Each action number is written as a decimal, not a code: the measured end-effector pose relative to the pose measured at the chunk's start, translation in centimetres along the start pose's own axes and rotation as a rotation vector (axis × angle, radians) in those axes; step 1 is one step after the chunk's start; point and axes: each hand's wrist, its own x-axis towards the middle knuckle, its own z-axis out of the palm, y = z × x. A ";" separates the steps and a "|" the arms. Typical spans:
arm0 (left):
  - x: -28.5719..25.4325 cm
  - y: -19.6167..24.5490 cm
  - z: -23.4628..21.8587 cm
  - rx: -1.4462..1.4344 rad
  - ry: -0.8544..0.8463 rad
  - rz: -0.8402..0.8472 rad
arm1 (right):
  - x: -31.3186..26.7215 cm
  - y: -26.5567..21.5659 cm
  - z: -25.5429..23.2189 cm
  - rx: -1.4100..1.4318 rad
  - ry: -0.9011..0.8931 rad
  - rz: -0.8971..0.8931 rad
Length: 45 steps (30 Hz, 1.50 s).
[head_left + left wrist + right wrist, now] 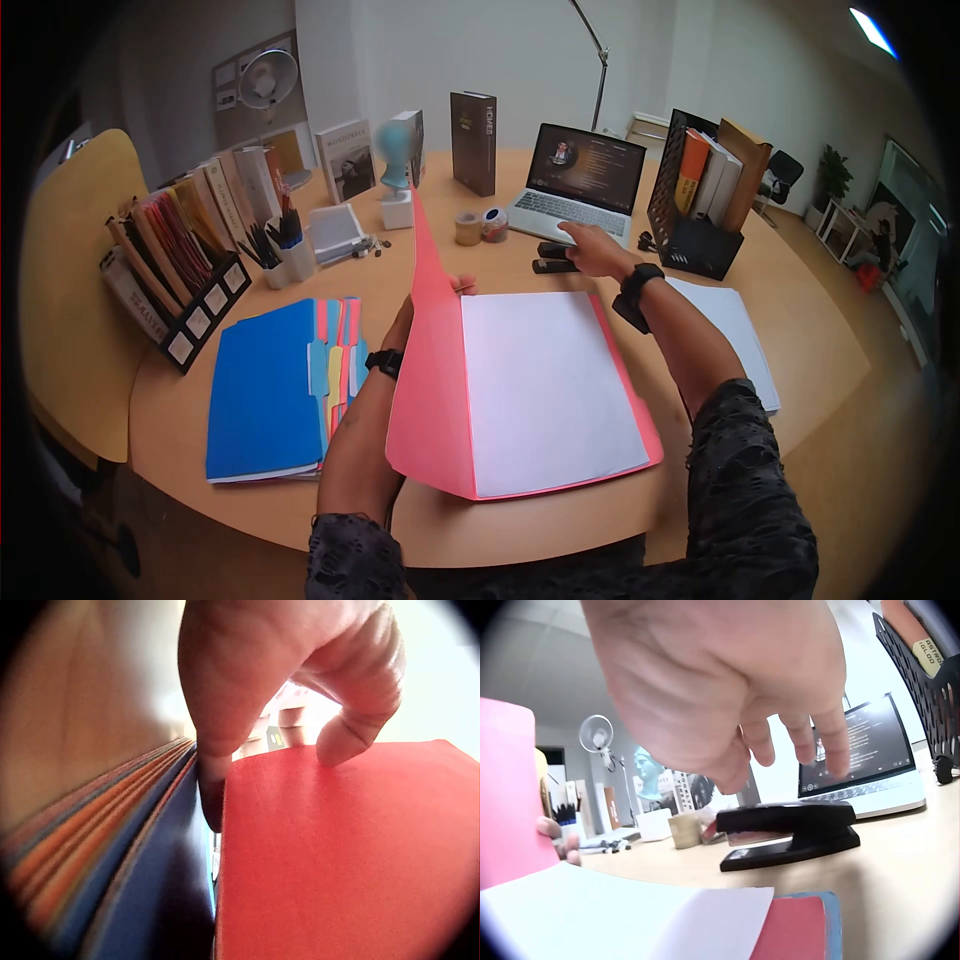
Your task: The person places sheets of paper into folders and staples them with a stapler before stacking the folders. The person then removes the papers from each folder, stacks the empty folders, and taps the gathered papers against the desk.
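Note:
A pink folder (430,380) lies opened in front of me, its left cover raised and white paper (550,390) inside on the right. My left hand (463,284) holds the raised cover near its far edge; the cover hides most of this hand in the head view. In the left wrist view, fingers (345,739) bend over the edge of the red-looking cover (337,855). Past the folder's far right corner, my right hand (598,252) reaches over a black stapler (791,829). Its fingers hang loosely spread above the stapler in the right wrist view, with a gap between.
Left of the folder lies a blue folder stack (265,390) with coloured tabs. Beyond stand a laptop (585,170), tape rolls (468,229), a bust (397,165) on a white base and a black file holder (700,245). White papers (735,330) lie at the right.

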 end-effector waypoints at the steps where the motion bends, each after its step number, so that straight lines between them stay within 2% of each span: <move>1: 0.5 0.4 -0.2 -0.080 0.039 -0.132 | 0.6 -0.3 0.4 -0.037 -0.070 0.013; 3: 1.0 0.1 -0.6 -0.096 0.029 -0.121 | 1.3 -0.8 1.0 -0.044 -0.225 0.092; 5: 1.4 -0.1 -1.2 -0.115 0.014 -0.113 | 1.1 -0.7 2.0 -0.053 -0.224 0.096; 7: 1.7 -0.4 -1.7 -0.040 -0.198 -0.003 | 0.9 -1.1 2.4 -0.064 -0.225 0.102; 9: 1.6 -0.7 -1.5 -0.050 -0.143 0.035 | 0.9 -2.0 2.7 -0.034 -0.026 -0.061; 10: 1.3 -0.7 -1.1 -0.061 -0.088 0.074 | 0.9 -2.8 2.3 -0.037 -0.029 -0.062; 12: -0.2 -0.4 -0.3 -0.057 -0.095 0.063 | 0.5 -5.3 1.3 -0.051 0.027 -0.206; 14: -1.1 -0.3 0.7 -0.043 -0.114 0.062 | 0.0 -7.0 1.3 -0.057 0.022 -0.266; 16: -1.9 -1.1 1.7 0.085 -0.066 0.313 | -0.2 -7.9 1.1 -0.061 -0.104 -0.273; 17: -2.2 -0.9 2.0 0.083 -0.069 0.323 | -0.3 -8.3 1.2 -0.066 -0.095 -0.278; 20: -2.4 -0.7 2.1 0.048 -0.089 0.304 | -0.8 -8.9 0.8 -0.079 -0.084 -0.298; 22: -2.4 -0.3 2.1 -0.009 -0.127 0.207 | -0.9 -9.3 0.4 -0.080 -0.106 -0.294; 29: -2.7 -0.4 2.4 -0.106 -0.139 0.201 | -0.9 -10.6 -0.5 -0.067 -0.133 -0.332; 35: -1.9 -0.2 1.7 -0.068 -0.140 0.192 | -1.4 -10.8 -0.7 -0.068 -0.182 -0.333; 38: -1.9 -0.2 1.7 -0.038 -0.089 0.214 | -1.8 -10.8 -0.6 -0.042 -0.201 -0.351; 40: -2.0 -0.1 1.9 0.104 -0.050 0.255 | -1.9 -10.7 -0.3 -0.014 -0.216 -0.346; 43: -2.6 -0.6 2.3 -0.032 -0.064 0.223 | -1.7 -10.4 0.2 -0.014 -0.209 -0.378; 45: -1.3 -0.7 0.7 0.009 -0.094 0.203 | -1.8 -10.3 0.5 -0.017 -0.188 -0.370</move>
